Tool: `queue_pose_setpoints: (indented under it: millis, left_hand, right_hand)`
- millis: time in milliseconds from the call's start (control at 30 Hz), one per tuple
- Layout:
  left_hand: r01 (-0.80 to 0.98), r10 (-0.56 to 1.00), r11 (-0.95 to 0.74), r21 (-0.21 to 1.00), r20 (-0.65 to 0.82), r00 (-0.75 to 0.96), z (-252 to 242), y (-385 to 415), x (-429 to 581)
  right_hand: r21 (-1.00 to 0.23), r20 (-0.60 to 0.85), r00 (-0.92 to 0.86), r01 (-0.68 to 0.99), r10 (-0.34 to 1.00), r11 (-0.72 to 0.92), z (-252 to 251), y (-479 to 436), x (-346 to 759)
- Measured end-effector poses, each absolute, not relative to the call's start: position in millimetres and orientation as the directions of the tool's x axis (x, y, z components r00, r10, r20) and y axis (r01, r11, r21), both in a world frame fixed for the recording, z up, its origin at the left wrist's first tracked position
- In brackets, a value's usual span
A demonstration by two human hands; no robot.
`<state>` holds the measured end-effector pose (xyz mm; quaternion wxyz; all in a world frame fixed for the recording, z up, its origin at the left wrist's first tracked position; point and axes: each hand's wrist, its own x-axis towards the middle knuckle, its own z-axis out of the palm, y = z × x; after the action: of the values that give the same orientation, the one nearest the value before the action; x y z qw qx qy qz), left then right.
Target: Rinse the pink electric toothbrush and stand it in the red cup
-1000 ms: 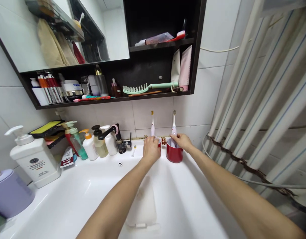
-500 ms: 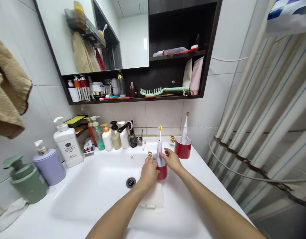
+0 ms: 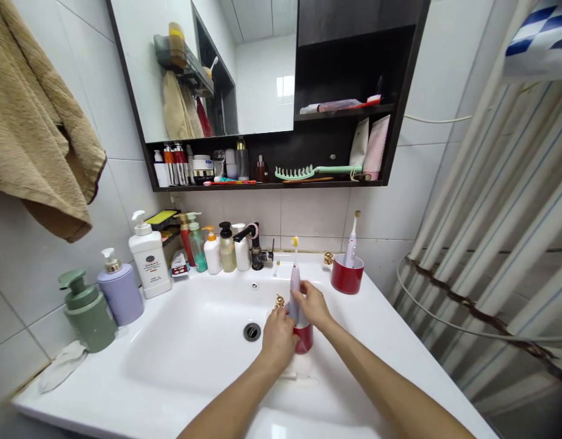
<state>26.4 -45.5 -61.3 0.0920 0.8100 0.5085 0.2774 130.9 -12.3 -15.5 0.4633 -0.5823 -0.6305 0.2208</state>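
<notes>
My left hand (image 3: 280, 336) is wrapped round a red cup (image 3: 305, 341), raised over the right part of the white sink (image 3: 194, 353). A gold ornate handle (image 3: 280, 301) shows beyond its knuckles. Upright in that cup stands a pale pink electric toothbrush (image 3: 295, 280) with a yellow-and-white head. My right hand (image 3: 314, 303) pinches the toothbrush body between thumb and fingers, just above the rim. The brush's lower end is hidden inside the cup. Behind, on the counter's right, a second red cup (image 3: 347, 280) holds another electric toothbrush (image 3: 351, 249).
A black faucet (image 3: 258, 256) rises at the sink's back. Several pump bottles, among them a purple one (image 3: 122, 292) and a green one (image 3: 89, 317), line the left side. Overhead hangs a dark mirror cabinet (image 3: 288, 146). A brown towel (image 3: 43, 122) hangs at left.
My right hand has closed on the toothbrush, where its fingers were looser before. Cup and hands have come slightly nearer and lower in view; the camera has turned a little left.
</notes>
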Motion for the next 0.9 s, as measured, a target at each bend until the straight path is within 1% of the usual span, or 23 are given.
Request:
queue_pose_setpoints:
  millis: [67,133,167,200,233,267,333,367,433,500,533,633,667,700,833,867,900]
  left_hand:
    - [0.716,0.869,-0.464,0.521,0.423,0.255,-56.3,-45.4,24.0]
    - [0.573,0.869,-0.459,0.679,0.478,0.130,-47.1,-41.9,22.1]
    - [0.461,0.884,-0.435,0.774,0.464,0.055,-41.4,-38.9,21.8]
    - [0.319,0.911,-0.387,0.865,0.412,-0.011,-35.4,-35.4,22.1]
    - [0.153,0.941,-0.322,0.934,0.333,-0.053,-29.7,-31.9,23.0]
    - [-0.020,0.968,-0.246,0.969,0.245,-0.057,-24.7,-28.6,24.2]
    - [-0.309,0.994,-0.088,0.947,0.103,0.033,-18.5,-24.0,27.3]
    - [-0.404,0.993,-0.023,0.915,0.066,0.094,-17.4,-22.9,28.6]
    - [-0.517,0.987,0.067,0.853,0.019,0.160,-18.3,-22.6,29.8]
    - [-0.583,0.990,0.107,0.806,-0.031,0.139,-20.9,-23.0,29.0]
    - [-0.609,0.992,0.113,0.785,-0.054,0.113,-21.9,-23.0,28.1]
    - [-0.658,0.992,0.118,0.743,-0.111,0.053,-22.8,-21.1,26.2]
    - [-0.667,0.992,0.117,0.736,-0.123,0.038,-22.7,-20.1,26.1]
    - [-0.674,0.991,0.114,0.730,-0.133,0.024,-22.7,-19.1,26.2]
    - [-0.689,0.987,0.118,0.716,-0.161,0.001,-24.4,-16.8,27.0]
    - [-0.692,0.987,0.117,0.712,-0.163,-0.001,-25.2,-16.7,27.0]
    - [-0.695,0.987,0.114,0.710,-0.161,-0.003,-25.9,-16.6,26.9]
  right_hand:
    - [-0.828,0.370,0.108,0.489,0.923,0.275,5.0,-18.1,135.2]
    - [-0.835,0.398,0.092,0.448,0.913,0.319,20.4,-29.2,140.3]
    - [-0.846,0.391,0.069,0.420,0.918,0.329,24.2,-36.8,142.1]
    - [-0.869,0.358,0.029,0.376,0.933,0.321,24.8,-45.4,143.0]
    - [-0.920,0.277,-0.031,0.280,0.960,0.275,22.6,-54.4,142.8]
    - [-0.959,0.185,-0.098,0.198,0.978,0.202,17.9,-63.3,141.6]
    - [-0.995,0.029,-0.197,0.090,0.980,0.048,4.4,-78.2,136.9]
    - [-0.999,-0.016,-0.236,0.038,0.972,-0.008,-2.6,-83.3,134.3]
    - [-0.994,-0.087,-0.296,-0.039,0.951,-0.103,-14.4,-88.1,130.1]
    - [-0.986,-0.136,-0.348,-0.045,0.928,-0.161,-21.7,-87.0,128.8]
    - [-0.987,-0.143,-0.357,-0.010,0.923,-0.157,-23.8,-85.2,129.1]
    - [-0.985,-0.073,-0.311,0.170,0.948,-0.020,-25.7,-80.0,130.7]
    - [-0.977,-0.052,-0.290,0.214,0.956,0.011,-25.4,-79.3,130.7]
    - [-0.974,-0.058,-0.283,0.228,0.957,0.009,-24.9,-79.2,130.4]
    - [-0.981,-0.190,-0.373,0.112,0.908,-0.160,-23.7,-81.3,127.2]
    - [-0.981,-0.189,-0.380,0.109,0.905,-0.159,-24.6,-81.6,126.3]
    - [-0.983,-0.165,-0.368,0.133,0.915,-0.124,-26.0,-81.5,125.6]
